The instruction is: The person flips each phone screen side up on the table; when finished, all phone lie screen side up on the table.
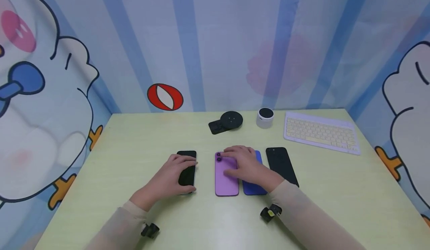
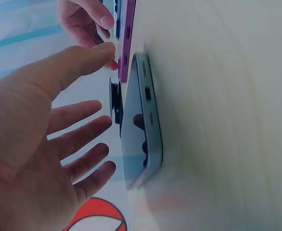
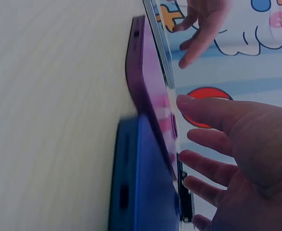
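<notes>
Striped blue fabric [image 1: 228, 55] backs a pale table [image 1: 201, 224]. In the head view, the left hand [image 1: 169, 175] is over a screen-up phone [image 1: 188, 175], while the right hand [image 1: 248, 166] covers parts of a purple phone [image 1: 226, 185] and a blue phone [image 1: 254, 189], a black phone [image 1: 281, 164] just beside. Such close spacing could let one careless sweep knock neighbours together. In the left wrist view, the left fingers are spread, holding nothing; a thumb catching the rounded edge might skid the phone. In the right wrist view, the right hand is likewise loosely spread and empty; an off-centre reach could shove the purple phone sideways.
</notes>
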A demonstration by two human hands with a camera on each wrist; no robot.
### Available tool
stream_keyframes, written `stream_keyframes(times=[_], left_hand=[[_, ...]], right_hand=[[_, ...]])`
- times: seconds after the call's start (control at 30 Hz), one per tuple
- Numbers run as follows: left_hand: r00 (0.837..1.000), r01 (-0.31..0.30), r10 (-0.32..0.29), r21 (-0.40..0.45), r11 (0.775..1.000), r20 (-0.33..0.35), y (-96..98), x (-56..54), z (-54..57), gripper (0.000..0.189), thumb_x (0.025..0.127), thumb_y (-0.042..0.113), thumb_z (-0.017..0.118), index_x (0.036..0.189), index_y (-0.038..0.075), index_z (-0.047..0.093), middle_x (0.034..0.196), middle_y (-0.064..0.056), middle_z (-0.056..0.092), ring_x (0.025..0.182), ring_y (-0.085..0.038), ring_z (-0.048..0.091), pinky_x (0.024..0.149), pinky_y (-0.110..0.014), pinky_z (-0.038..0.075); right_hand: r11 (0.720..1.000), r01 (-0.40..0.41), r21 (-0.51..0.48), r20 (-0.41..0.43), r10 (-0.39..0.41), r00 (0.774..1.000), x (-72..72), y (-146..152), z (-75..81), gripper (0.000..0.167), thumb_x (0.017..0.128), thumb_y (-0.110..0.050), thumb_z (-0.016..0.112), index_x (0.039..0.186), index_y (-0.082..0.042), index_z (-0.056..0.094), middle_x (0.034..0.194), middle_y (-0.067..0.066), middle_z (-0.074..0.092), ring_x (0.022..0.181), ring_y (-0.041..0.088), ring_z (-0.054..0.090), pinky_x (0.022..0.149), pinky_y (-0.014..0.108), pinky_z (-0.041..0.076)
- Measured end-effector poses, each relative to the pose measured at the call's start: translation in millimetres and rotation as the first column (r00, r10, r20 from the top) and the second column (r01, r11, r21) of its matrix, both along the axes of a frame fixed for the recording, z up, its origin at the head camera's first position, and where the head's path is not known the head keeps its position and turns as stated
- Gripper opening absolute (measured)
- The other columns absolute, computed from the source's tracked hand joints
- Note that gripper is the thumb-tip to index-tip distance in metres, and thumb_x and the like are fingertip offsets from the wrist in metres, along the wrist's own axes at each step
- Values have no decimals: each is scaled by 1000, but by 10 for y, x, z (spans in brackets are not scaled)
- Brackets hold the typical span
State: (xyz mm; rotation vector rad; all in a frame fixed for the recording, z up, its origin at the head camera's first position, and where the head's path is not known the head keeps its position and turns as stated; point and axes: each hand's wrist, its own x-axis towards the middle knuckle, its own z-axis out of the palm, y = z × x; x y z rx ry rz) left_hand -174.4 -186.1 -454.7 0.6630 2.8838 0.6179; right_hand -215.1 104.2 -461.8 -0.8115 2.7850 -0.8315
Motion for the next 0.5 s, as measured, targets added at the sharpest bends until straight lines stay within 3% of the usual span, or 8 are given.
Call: stream_keyframes(times=[0.27, 0.5], left_hand=[[996, 83, -83, 0, 997, 14, 322, -60, -22, 73, 78, 43, 90, 141, 16, 64, 146, -2, 59, 133, -26, 44, 110, -46, 44], [995, 94, -93, -47, 994, 26, 538, -112, -25, 79, 75, 52, 90, 141, 18, 64, 146, -1, 60, 128, -23, 45, 106, -43, 44]], right_hand=[[996, 68, 54, -11, -67, 998, -27, 342, -2, 52, 93, -30, 78, 140, -13, 65, 150, 9, 57, 147, 34, 40, 118, 70, 17], [998, 31, 62, 3, -32, 999, -50, 388, -25, 52, 93, -26, 77, 142, -13, 64, 149, 10, 58, 147, 35, 42, 117, 73, 17]])
